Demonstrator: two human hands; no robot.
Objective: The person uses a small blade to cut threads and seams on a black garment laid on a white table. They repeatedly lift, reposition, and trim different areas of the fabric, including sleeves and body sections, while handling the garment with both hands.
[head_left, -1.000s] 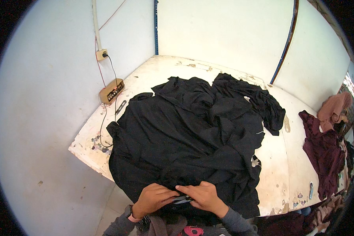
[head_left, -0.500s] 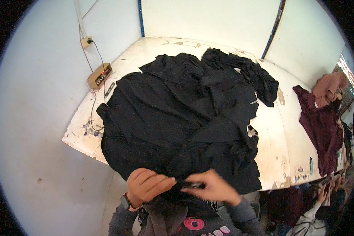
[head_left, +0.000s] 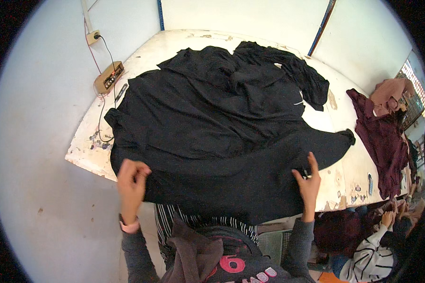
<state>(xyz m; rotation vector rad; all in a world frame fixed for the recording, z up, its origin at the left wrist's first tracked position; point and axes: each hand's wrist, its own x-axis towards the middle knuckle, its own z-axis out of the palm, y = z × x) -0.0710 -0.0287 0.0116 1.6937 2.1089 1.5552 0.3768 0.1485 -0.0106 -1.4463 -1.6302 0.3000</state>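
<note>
A large black garment (head_left: 212, 127) lies spread in folds over the pale table, its near edge hanging down in front of me. My left hand (head_left: 132, 184) is at the garment's near left edge, fingers curled in toward the thumb against the black cloth. My right hand (head_left: 309, 184) is over the near right part, index finger stretched out and thumb apart, the other fingers bent. A small bright glint shows at those bent fingers; I cannot tell what it is. To the right of that hand, a black flap with a bunched tip reaches out across the table.
A worn white table (head_left: 335, 188) has chipped paint. At its left stands a brown box (head_left: 109, 77) with a cable by the wall, next to a dark slim tool (head_left: 121, 93). Maroon cloth (head_left: 380, 141) and pink cloth (head_left: 392, 94) lie right. Another person's striped sleeve (head_left: 373, 254) shows lower right.
My hands were close together at the near edge and have moved far apart. The garment's near part now spreads wider, with a flap thrown out to the right. The view has shifted slightly.
</note>
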